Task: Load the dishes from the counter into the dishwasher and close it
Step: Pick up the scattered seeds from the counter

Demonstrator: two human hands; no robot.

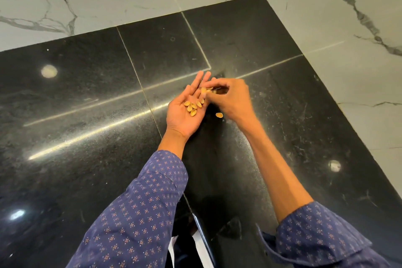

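Where two white marble-veined walls (348, 28) meet in a corner, a black polished stone counter (87, 115) is seen from above, laid in large slabs with pale grout lines running across and lengthwise. Round ceiling-light reflections are recorded at three places on the surface, and fine scratches and dust are visible toward the right edge.

Item 1: left hand (185, 113), held palm up over the middle of the counter, fingers extended and flat, thumb out to the side. A small heap of pistachio shells (193, 106) is carried on the palm near the base of the fingers.

Item 2: right hand (230, 98), just beside the left, back upward, its fingers curled. A further shell (204, 90) is pinched at its fingertips, directly over the left fingers.

Item 3: a single loose shell (219, 115), seen between the two wrists against the dark stone; whether it lies on the counter cannot be told.

Item 4: dark blue patterned sleeves (134, 213), pushed back on both forearms, more so on the right.

Neither dishes nor a dishwasher are shown in this view; their position cannot be told.
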